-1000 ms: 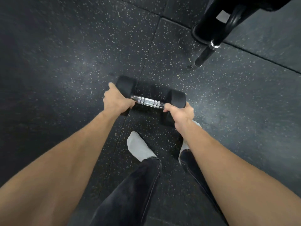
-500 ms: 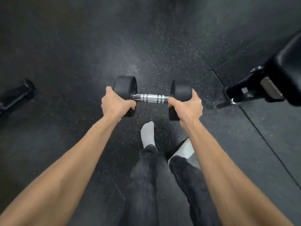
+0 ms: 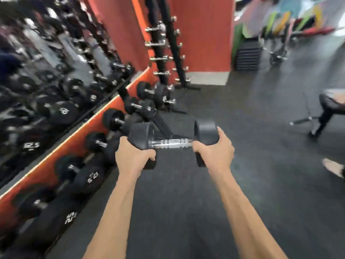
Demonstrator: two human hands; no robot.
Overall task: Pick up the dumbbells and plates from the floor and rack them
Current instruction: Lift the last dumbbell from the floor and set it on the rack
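Observation:
I hold a black dumbbell (image 3: 171,142) with a chrome handle level in front of me, clear of the floor. My left hand (image 3: 133,156) grips its left head from below and behind. My right hand (image 3: 216,149) clasps the right head the same way. The handle between them is bare. A dumbbell rack (image 3: 89,165) loaded with several black dumbbells runs along the left wall, beside and below my left arm.
A mirror with an orange base lines the wall behind the rack. A tall black rack with chrome pegs (image 3: 164,47) stands by an orange pillar ahead. A bench (image 3: 330,107) sits at the right. Dark rubber floor (image 3: 252,184) stretches ahead.
The dumbbell has come up off the floor in both hands. My view has swung up from my feet to the rack wall and the gym room.

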